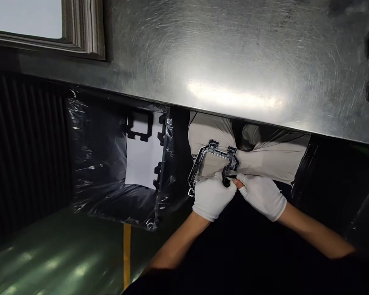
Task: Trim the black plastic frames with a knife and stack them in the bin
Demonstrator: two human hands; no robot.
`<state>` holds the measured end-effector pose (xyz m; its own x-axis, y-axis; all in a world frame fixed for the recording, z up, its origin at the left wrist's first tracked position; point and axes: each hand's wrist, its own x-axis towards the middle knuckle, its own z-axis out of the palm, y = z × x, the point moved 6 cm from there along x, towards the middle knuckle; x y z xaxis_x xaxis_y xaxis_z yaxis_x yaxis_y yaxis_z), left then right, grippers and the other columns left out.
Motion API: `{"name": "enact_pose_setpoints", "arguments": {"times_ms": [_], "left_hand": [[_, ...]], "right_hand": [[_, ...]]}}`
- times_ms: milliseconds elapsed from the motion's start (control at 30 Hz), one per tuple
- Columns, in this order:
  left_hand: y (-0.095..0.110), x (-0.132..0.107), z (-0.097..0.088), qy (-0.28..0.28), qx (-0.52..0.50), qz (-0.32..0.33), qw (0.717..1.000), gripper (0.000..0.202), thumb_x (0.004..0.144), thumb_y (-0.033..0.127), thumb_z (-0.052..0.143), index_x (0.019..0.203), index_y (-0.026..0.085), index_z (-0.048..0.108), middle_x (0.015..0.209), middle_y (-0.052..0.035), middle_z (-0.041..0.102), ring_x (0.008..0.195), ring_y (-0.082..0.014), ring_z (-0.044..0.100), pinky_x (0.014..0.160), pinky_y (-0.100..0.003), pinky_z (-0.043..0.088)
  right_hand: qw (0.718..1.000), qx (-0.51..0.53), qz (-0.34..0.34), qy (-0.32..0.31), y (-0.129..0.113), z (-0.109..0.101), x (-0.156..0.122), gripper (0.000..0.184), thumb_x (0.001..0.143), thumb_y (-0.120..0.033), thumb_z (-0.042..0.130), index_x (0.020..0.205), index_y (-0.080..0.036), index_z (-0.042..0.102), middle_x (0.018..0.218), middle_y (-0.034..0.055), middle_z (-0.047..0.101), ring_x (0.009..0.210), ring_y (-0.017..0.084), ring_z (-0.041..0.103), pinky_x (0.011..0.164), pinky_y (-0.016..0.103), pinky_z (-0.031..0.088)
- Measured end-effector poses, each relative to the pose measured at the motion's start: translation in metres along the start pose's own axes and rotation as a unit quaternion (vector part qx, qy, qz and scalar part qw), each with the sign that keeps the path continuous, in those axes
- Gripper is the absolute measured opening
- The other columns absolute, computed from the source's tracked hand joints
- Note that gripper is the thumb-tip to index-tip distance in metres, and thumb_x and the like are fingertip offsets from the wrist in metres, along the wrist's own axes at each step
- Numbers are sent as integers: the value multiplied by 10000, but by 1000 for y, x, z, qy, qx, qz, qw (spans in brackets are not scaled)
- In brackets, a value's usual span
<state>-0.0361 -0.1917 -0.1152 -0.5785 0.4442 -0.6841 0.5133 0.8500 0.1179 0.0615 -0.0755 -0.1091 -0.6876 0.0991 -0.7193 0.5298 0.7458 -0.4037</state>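
The tabletop [249, 53] is bare metal, shiny but dulled by fine swirling scratches. Beside it in finish, the stack [90, 28] looks like rough-edged cardboard, topped by a smooth white sheet [24, 16]. The frame [233, 157] has a dark, slightly glossy surface, metal or plastic, hard to tell which. White gloves [213, 200] look like soft, matt knitted cloth; the pale trousers [270, 159] are matt woven cloth. Black plastic film [98, 164] gleams, thin and wrinkled; the green floor [58, 254] is smooth and glossy.

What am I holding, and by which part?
Left hand: black frame, by its near side. Right hand: apparently a thin tool, gripped end hidden.
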Motion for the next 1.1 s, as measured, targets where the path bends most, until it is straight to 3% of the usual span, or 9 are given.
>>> {"name": "enact_pose_setpoints", "arguments": {"times_ms": [367,633,867,1100], "left_hand": [[2,-2,1,1,16,-2,1000,503,961,594,551,978,142,771,826,-185,811,867,-408,825,737,-427,558],[-1,-3,7,45,18,5,999,497,952,609,553,910,154,749,762,-166,794,800,-385,818,707,-409,551],[0,-2,8,24,15,-15,999,473,962,575,546,899,154,754,762,-160,790,826,-387,820,714,-411,554],[-1,-2,10,36,14,-24,999,490,993,579,514,940,153,752,782,-162,789,827,-383,812,716,-409,535]], "right_hand": [[999,-7,16,-29,-1,3,0,468,1211,-475,321,1197,-231,720,897,59,793,813,242,767,637,342,300],[999,-13,15,-31,-1,2,-1,463,1213,-464,318,1199,-239,723,905,40,794,823,240,777,645,343,343],[999,-20,28,-2,1,7,-1,484,1209,-486,318,1345,-249,718,924,58,810,834,242,795,633,337,361],[997,68,14,29,9,1,-4,476,1198,-488,319,1120,-218,703,911,56,780,811,234,755,679,330,409]]}}
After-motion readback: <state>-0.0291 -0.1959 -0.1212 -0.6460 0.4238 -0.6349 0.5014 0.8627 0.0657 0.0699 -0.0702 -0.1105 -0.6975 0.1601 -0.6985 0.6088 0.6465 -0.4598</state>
